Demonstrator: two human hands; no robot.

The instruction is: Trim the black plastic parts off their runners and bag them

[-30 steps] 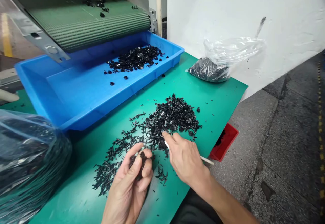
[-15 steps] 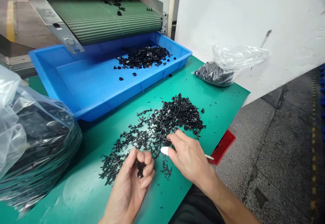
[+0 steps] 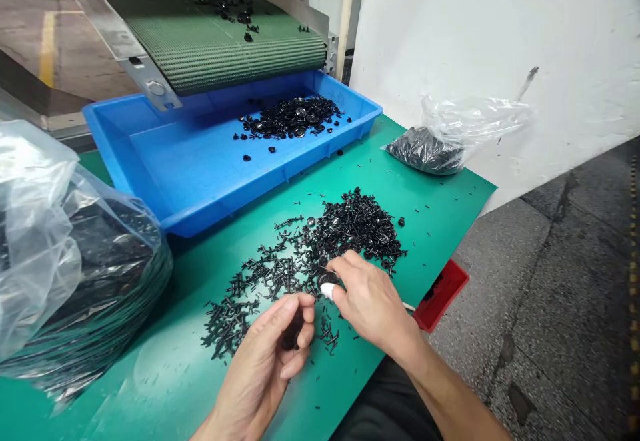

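The left hand (image 3: 273,347) is above the near part of the tabletop (image 3: 150,374), with the palm turned inward. Its fingers are curled together around some dark pieces (image 3: 293,335), which are seen only partly in the hollow of the palm; how many there are, I cannot tell.

The right hand (image 3: 367,304) is just beside it, at the near edge of a heap of small black parts (image 3: 357,227). The thumb wears a white cover (image 3: 327,289), and the forefinger is bent above it. Between these two a round black part (image 3: 326,279) is visible, but whether it is pinched or only lies behind them, I cannot tell. A pale stick (image 3: 409,307) comes out from behind this hand, near the wrist.

The heap lies in the middle of the tabletop. To its left, joined with it, spread loose cross-shaped black pieces (image 3: 227,324), and a few of them lie also between the hands.

Behind the heap is a blue tray (image 3: 235,204) with more black parts, under the end of a green conveyor belt (image 3: 240,54). A large clear bag (image 3: 107,254) with dark content rests at the left; a smaller bag (image 3: 427,153) lies far right. A red bin (image 3: 445,301) is beyond the tabletop's right edge.
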